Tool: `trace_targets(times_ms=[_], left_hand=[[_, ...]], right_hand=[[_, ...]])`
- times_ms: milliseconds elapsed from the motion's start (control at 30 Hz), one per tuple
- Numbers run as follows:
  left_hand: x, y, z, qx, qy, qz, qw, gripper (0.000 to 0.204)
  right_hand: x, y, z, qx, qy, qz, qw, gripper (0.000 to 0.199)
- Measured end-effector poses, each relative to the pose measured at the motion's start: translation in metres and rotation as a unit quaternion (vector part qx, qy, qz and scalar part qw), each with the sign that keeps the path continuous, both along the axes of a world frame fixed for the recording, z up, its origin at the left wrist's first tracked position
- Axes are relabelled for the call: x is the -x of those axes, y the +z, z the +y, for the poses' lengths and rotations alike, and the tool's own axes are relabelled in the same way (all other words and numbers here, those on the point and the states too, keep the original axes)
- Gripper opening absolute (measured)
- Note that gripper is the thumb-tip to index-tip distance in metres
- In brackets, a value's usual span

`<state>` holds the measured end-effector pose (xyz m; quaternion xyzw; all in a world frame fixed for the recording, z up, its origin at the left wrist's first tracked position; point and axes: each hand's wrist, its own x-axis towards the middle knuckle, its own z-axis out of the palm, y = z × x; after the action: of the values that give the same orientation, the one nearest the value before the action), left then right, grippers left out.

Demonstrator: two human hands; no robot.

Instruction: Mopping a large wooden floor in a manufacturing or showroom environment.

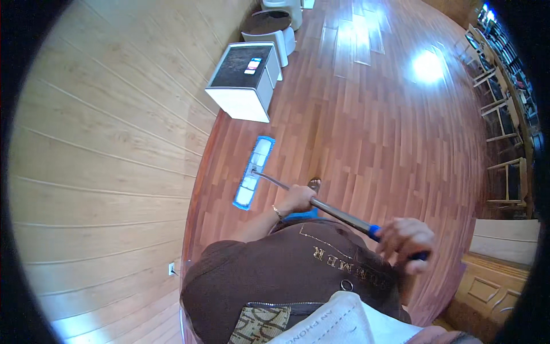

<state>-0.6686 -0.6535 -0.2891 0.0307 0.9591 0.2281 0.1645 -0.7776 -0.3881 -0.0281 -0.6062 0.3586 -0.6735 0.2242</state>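
Note:
A flat floor mop with a blue-edged white head (254, 172) lies on the wooden floor, left of centre. Its metal handle (346, 217) slants from the head back across the front of my body. Partway down that handle my left hand (301, 198) is closed around it, a bracelet on the wrist. At the upper end my right hand (405, 241) is wrapped round the blue and black grip, slightly blurred. One sandalled foot (314, 182) shows just beyond the left hand.
A white cabinet (243, 103) with a dark top stands by the panelled wall (114, 172), a small card or phone on it. White rounded seats (281, 43) stand behind. Chairs (507, 178) and a long table line the right; a wooden cabinet (487, 286) stands at lower right.

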Motion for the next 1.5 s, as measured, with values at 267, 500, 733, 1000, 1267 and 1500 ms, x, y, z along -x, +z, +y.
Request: trace_targets(times_ms=[267, 500, 733, 1000, 1267, 1500], left_hand=[[-0.071, -0.078, -0.076, 0.01, 0.19, 0.059, 0.98, 0.009], [-0.073, -0.082, -0.058, 0.041, 0.172, 0.121, 0.977, 0.014], [-0.039, -0.004, 0.022, -0.047, 0.103, 0.101, 0.988, 0.013], [-0.007, 0.015, 0.079, -0.177, -0.069, 0.102, 0.977, 0.035], [-0.003, 0.032, 0.062, -0.26, -0.188, 0.033, 0.946, 0.031], [-0.081, 0.163, -0.097, -0.57, -0.017, 0.054, 0.819, 0.066]], right_hand=[[-0.059, -0.058, -0.032, -0.169, -0.003, -0.096, 0.981, 0.019], [-0.077, -0.051, -0.005, -0.229, -0.029, -0.062, 0.971, 0.016], [-0.082, 0.016, 0.039, -0.153, -0.127, 0.048, 0.979, 0.019], [-0.12, 0.093, 0.043, 0.001, -0.085, 0.232, 0.969, 0.024], [-0.145, 0.103, -0.039, 0.163, -0.013, 0.226, 0.96, 0.021], [-0.127, -0.002, -0.156, -0.058, -0.081, 0.12, 0.988, 0.037]])
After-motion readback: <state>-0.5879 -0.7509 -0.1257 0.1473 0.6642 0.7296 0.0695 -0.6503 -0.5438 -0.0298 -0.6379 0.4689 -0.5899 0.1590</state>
